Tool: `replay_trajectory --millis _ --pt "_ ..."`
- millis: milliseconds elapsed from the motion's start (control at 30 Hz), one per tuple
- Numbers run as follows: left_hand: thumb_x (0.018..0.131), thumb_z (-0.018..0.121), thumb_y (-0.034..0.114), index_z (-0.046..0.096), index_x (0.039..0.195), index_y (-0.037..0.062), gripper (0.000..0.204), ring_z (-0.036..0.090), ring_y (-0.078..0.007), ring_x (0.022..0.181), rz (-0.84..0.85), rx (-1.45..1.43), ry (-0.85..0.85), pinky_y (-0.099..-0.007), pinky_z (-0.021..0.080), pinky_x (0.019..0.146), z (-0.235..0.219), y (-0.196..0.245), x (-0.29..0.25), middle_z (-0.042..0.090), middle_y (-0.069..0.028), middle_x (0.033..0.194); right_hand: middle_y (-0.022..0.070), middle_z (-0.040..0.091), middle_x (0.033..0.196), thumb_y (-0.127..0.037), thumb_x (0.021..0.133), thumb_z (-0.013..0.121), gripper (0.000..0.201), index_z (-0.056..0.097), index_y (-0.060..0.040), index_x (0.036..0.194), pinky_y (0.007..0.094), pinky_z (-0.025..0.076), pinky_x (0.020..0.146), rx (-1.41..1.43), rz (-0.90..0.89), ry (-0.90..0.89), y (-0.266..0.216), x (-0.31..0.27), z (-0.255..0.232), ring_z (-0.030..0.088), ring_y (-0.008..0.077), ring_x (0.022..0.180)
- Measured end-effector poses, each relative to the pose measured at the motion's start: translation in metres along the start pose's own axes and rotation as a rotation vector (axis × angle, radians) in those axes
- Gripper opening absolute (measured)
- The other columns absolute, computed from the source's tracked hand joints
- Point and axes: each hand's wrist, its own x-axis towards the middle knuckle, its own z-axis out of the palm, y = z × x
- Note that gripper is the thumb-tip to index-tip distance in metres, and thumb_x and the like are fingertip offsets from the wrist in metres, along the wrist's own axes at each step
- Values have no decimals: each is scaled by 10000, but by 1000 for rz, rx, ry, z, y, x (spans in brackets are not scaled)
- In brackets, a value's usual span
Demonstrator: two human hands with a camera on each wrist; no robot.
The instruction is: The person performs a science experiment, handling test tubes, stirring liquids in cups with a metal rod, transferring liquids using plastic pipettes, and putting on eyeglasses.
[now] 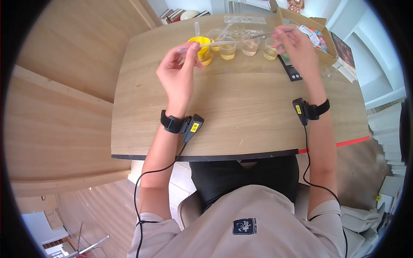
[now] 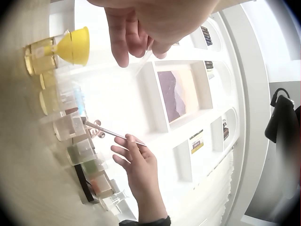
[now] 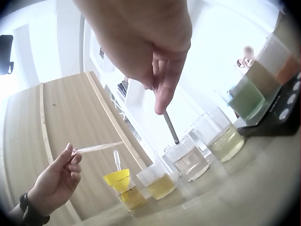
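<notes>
In the head view my left hand [image 1: 177, 75] pinches a clear plastic dropper [image 1: 220, 43], its thin end pointing right above the cups. My right hand [image 1: 299, 53] holds a slim grey brush-like stick [image 1: 263, 34] between thumb and fingers. In the right wrist view, the dark tip of the stick [image 3: 170, 126] points down at the rim of a cup of faintly pink liquid [image 3: 193, 165]. Left of that cup is a cup of yellow liquid [image 1: 227, 53]; on its right stands one of pale yellow liquid [image 1: 270, 53]. A yellow funnel [image 3: 117, 179] sits on another cup of yellow liquid [image 3: 133, 199].
A second dropper [image 3: 117, 159] stands upright at the funnel. Cups with green [image 3: 248, 104] and orange contents [image 3: 288, 70] stand at a black scale [image 1: 295, 74]. Behind are a clear rack [image 1: 245, 19] with tubes and, at back right, a cardboard box [image 1: 327, 56].
</notes>
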Motion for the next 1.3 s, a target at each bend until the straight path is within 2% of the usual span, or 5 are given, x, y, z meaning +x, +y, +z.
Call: replay_trajectory --millis 433,767,833,933,1300 --pt "942 722 147 715 1040 -68 236 633 -93 603 -39 189 -105 -241 538 552 74 -35 33 722 -75 850 119 731 1004 -169 1030 578 229 612 25 1147 256 589 654 164 -4 122 19 -6 -2 723 144 792" --pt "950 708 158 722 1039 -63 238 672 -117 600 -30 288 -96 -246 535 550 73 -32 33 720 -72 811 105 734 973 -175 1034 570 241 606 35 1145 259 585 635 178 -62 172 23 -10 3 717 137 755" --pt "951 708 159 722 1039 -64 240 671 -116 603 -13 300 -103 -246 537 552 75 -28 34 720 -74 810 111 734 972 -177 1036 565 244 607 40 1140 261 585 629 71 -8 9 26 -7 2 715 136 747" --pt "953 706 160 718 1033 -71 245 667 -114 611 -25 239 -90 -252 548 553 76 -26 37 727 -85 844 110 732 962 -175 1036 563 238 612 36 1135 261 582 625 155 -43 161 27 -8 1 708 132 732" --pt "960 701 163 701 1041 -92 267 660 -118 629 -16 170 -51 -265 568 558 73 -25 36 734 -124 916 95 732 950 -154 1031 562 209 623 17 1134 264 582 632 121 -41 109 25 -12 2 699 122 720"
